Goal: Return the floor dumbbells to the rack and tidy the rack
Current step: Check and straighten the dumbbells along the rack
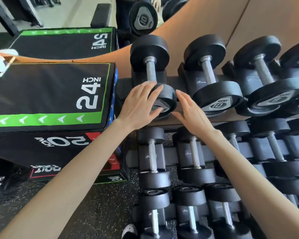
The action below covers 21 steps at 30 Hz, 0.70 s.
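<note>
Currently, left hand (139, 107) rests spread-fingered on the top-tier dumbbell (153, 78) near head; right hand (190, 110) flat beside it, fingers extended, gripping nothing.

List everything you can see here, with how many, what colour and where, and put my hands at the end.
Dumbbells: many, black heads with silver handles, on three tiers of the rack.
End dumbbell: one, black, top tier's left end.
Rack: one, black, along the mirrored wall.
Plyo box: one, black with green trim, marked 24 inch, left of rack.
Floor: black speckled rubber.
Left hand: open, resting on end dumbbell's near head.
Right hand: open, just right of that head.
</note>
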Motion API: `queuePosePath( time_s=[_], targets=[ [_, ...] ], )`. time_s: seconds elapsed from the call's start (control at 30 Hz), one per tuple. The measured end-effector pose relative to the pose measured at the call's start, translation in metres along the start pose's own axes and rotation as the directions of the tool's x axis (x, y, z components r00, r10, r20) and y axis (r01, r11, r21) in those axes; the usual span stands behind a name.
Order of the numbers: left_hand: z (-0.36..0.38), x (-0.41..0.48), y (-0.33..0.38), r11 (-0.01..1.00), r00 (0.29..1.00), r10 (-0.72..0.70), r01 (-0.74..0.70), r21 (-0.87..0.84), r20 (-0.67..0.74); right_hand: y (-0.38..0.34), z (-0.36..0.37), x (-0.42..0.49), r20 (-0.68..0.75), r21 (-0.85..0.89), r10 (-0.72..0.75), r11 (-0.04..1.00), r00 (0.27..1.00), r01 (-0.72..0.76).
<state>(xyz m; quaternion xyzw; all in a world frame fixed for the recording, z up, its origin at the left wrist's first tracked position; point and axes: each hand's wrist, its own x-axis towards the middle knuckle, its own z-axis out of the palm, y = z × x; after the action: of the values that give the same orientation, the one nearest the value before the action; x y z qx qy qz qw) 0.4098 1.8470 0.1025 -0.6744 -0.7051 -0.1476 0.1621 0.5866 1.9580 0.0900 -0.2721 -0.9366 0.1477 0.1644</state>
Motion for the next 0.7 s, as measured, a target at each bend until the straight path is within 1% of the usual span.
queuePosePath(
  time_s=[0.1,0.17,0.2,0.3,0.4,0.47,0.57,0.63,0.7],
  targets=[
    [0.007,0.022,-0.001,0.999,0.999,0.033,-0.033,-0.006,0.014,0.013,0.007,0.01,0.035,0.036,-0.022,0.999,0.999,0.02],
    [0.012,0.033,-0.006,0.998,1.0,0.021,-0.021,-0.063,0.007,0.019,0.013,0.016,0.045,0.065,-0.006,0.998,0.999,0.003],
    [0.015,0.036,-0.008,0.995,1.0,0.005,-0.007,-0.1,-0.022,0.022,0.015,0.019,0.046,0.078,0.004,0.997,0.999,-0.007],
    [0.029,0.04,-0.012,0.985,0.985,-0.017,-0.014,-0.173,-0.175,0.03,0.022,0.026,0.059,0.137,0.024,0.99,0.998,-0.032],
    [0.038,0.038,-0.015,0.972,0.967,-0.039,-0.022,-0.232,-0.252,0.032,0.032,0.032,0.103,0.24,0.077,0.966,0.992,-0.1],
    [0.039,0.036,-0.018,0.969,0.96,-0.052,-0.018,-0.247,-0.275,0.028,0.04,0.036,0.097,0.324,0.104,0.937,0.99,-0.13],
    [0.039,0.034,-0.022,0.961,0.957,-0.056,-0.026,-0.274,-0.285,0.023,0.041,0.044,0.084,0.4,0.143,0.902,0.986,-0.165],
    [0.041,0.032,-0.023,0.954,0.953,-0.071,-0.021,-0.298,-0.294,0.023,0.037,0.047,0.103,0.406,0.147,0.897,0.984,-0.176],
    [0.043,0.031,-0.024,0.95,0.95,-0.088,-0.011,-0.312,-0.3,0.025,0.036,0.049,0.105,0.376,0.13,0.913,0.986,-0.16]
  ],
)
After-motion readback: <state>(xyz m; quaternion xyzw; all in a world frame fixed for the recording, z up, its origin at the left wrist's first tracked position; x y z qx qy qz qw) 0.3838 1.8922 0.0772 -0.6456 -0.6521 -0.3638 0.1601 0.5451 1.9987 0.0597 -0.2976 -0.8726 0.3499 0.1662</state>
